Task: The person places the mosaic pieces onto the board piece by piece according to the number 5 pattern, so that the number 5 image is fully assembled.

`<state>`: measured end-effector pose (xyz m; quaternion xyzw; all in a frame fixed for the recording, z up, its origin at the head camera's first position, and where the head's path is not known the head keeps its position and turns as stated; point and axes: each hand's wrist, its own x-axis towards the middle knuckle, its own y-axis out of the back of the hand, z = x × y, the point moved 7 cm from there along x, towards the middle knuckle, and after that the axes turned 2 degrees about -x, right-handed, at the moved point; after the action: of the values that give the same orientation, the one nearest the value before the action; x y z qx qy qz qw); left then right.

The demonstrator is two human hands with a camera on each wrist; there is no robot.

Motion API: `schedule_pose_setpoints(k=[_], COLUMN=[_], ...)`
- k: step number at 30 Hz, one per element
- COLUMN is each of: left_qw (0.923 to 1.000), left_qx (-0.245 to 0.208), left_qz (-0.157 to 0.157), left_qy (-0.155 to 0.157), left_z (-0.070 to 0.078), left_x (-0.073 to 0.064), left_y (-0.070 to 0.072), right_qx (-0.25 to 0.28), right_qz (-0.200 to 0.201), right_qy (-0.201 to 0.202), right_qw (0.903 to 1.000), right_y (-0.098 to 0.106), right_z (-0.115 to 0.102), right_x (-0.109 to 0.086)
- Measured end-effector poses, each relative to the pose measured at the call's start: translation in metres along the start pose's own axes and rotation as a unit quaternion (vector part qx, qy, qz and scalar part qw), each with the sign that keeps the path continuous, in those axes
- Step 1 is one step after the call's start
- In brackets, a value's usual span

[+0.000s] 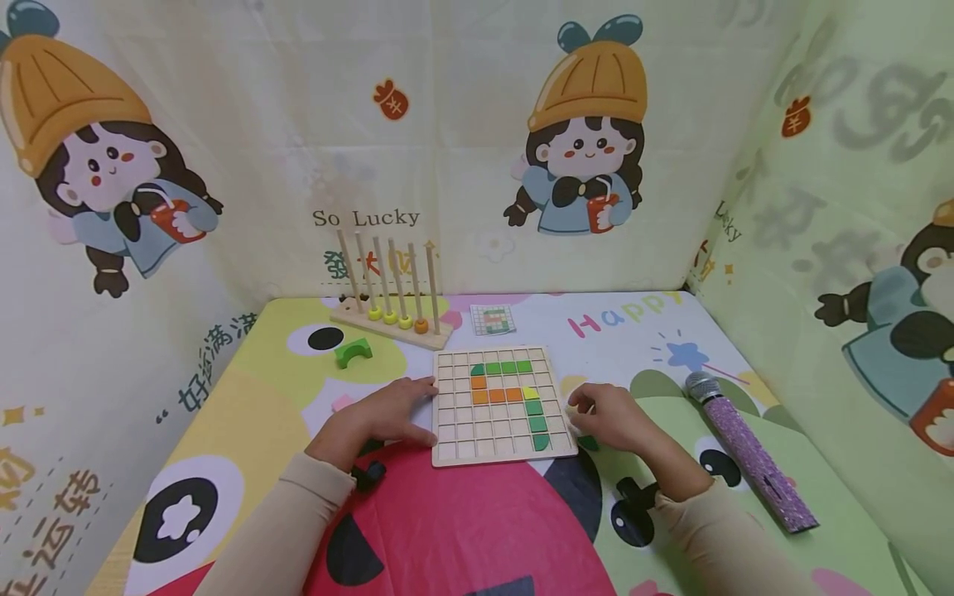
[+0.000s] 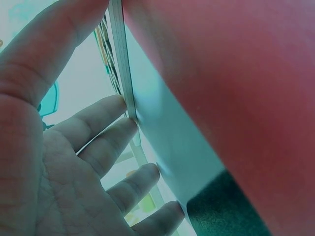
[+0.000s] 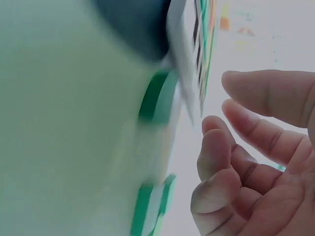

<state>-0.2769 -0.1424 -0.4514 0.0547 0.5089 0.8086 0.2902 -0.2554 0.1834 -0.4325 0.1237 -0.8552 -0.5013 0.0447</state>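
A wooden grid board (image 1: 455,451) lies flat on the table, holding a path of green, orange and yellow tiles (image 1: 498,396). My left hand (image 1: 387,411) is at its left edge, thumb and fingers spread; in the left wrist view the fingertips (image 2: 129,125) rest along the board's side. Beside the right edge is my right hand (image 1: 607,416), fingers loosely bent with nothing between them, as the right wrist view also shows. Under that hand, a green piece (image 1: 589,443) peeks out on the table; the right wrist view shows green pieces (image 3: 156,101) close to the board.
Behind the board lies a small pattern card (image 1: 493,319). A peg stand (image 1: 395,329) with yellow and orange beads stands at the back left, near a green arch block (image 1: 354,353). A glittery purple microphone (image 1: 753,455) lies on the right.
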Motion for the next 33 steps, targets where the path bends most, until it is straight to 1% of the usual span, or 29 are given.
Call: schedule_pose_setpoints(k=[2, 4, 6, 9, 12, 16, 21, 25, 28, 33], left_qw=[1.0, 1.0, 1.0, 1.0, 0.9999, 1.0, 1.0, 0.9999, 0.9999, 1.0], left_qx=[0.001, 0.001, 0.0, -0.002, -0.006, -0.004, -0.007, -0.012, -0.008, -0.005], left_qz=[0.0, 0.001, 0.002, 0.003, 0.003, 0.005, 0.005, 0.005, 0.007, 0.006], left_qy=[0.004, 0.006, 0.006, 0.007, 0.007, 0.002, 0.0, 0.002, 0.0, -0.003], left_z=[-0.002, -0.003, -0.003, -0.004, -0.005, -0.004, -0.002, -0.002, -0.002, -0.001], left_x=[0.0, 0.0, 0.0, 0.0, 0.001, 0.0, -0.001, -0.001, -0.001, -0.002], left_y=[0.0, 0.0, 0.0, -0.001, -0.001, -0.001, -0.001, -0.001, -0.001, -0.001], right_qx=[0.006, 0.012, 0.018, 0.016, 0.009, -0.015, -0.051, -0.061, -0.059, -0.054], right_qz=[-0.003, -0.004, -0.001, 0.008, 0.008, 0.011, 0.012, 0.007, 0.003, 0.006], right_qy=[-0.002, 0.005, 0.01, 0.008, -0.011, -0.038, -0.061, -0.079, -0.082, -0.074], right_qw=[1.0, 0.9999, 0.9998, 0.9998, 0.9999, 0.9991, 0.9968, 0.995, 0.9949, 0.9958], right_y=[0.003, 0.006, 0.009, 0.014, 0.017, 0.02, 0.023, 0.024, 0.024, 0.023], right_z=[0.009, 0.017, 0.023, 0.034, 0.044, 0.054, 0.06, 0.061, 0.06, 0.056], right_x=[0.002, 0.003, 0.003, 0.004, 0.006, 0.01, 0.014, 0.016, 0.017, 0.02])
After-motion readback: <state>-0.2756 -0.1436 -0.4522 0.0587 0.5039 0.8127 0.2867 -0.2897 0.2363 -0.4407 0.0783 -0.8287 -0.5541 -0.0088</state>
